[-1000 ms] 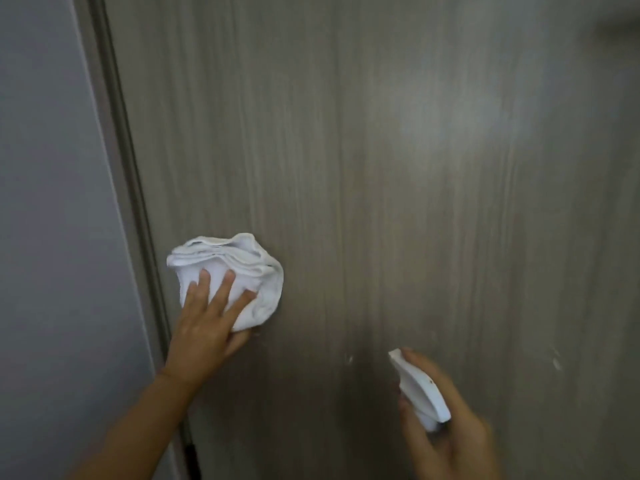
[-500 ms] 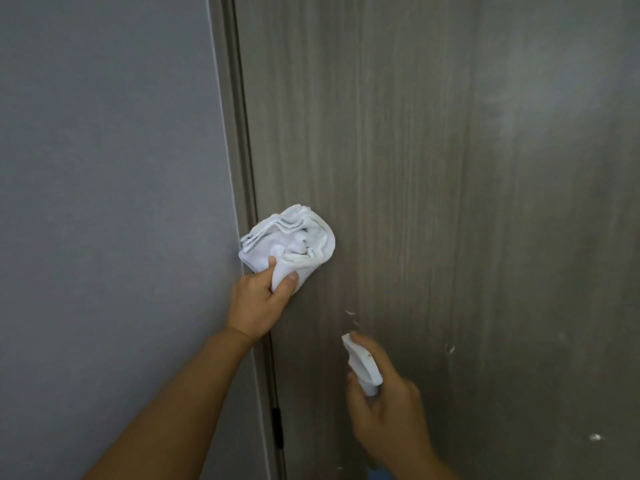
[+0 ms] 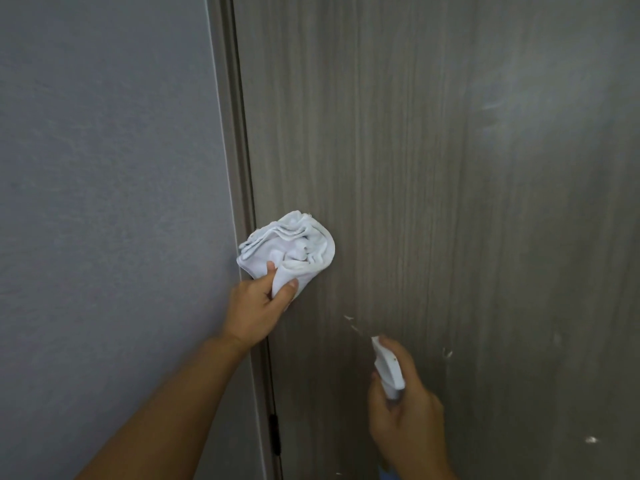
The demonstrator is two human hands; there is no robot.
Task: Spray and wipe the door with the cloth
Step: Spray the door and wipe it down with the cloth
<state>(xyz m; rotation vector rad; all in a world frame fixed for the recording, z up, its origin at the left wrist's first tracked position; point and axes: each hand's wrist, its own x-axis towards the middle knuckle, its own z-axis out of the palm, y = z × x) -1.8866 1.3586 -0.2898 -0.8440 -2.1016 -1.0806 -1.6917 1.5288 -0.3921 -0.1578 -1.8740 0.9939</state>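
A grey-brown wood-grain door (image 3: 433, 168) fills the right two thirds of the view. My left hand (image 3: 258, 306) grips a bunched white cloth (image 3: 289, 249) against the door's left edge, beside the frame. My right hand (image 3: 403, 424) is wrapped around a spray bottle; only its white spray head (image 3: 388, 367) shows, with the nozzle pointing up and left at the door. Small white flecks (image 3: 349, 322) mark the door just above the nozzle.
A plain grey wall (image 3: 104, 202) takes up the left third. The door frame (image 3: 235, 133) runs down between wall and door, with a dark hinge (image 3: 274, 434) low on it. More pale flecks (image 3: 590, 439) dot the door at lower right.
The view has swung left, bringing the wall and frame in. My left hand went from flat fingers pressing the cloth to a pinched grip at the door's edge. My right hand keeps the bottle.
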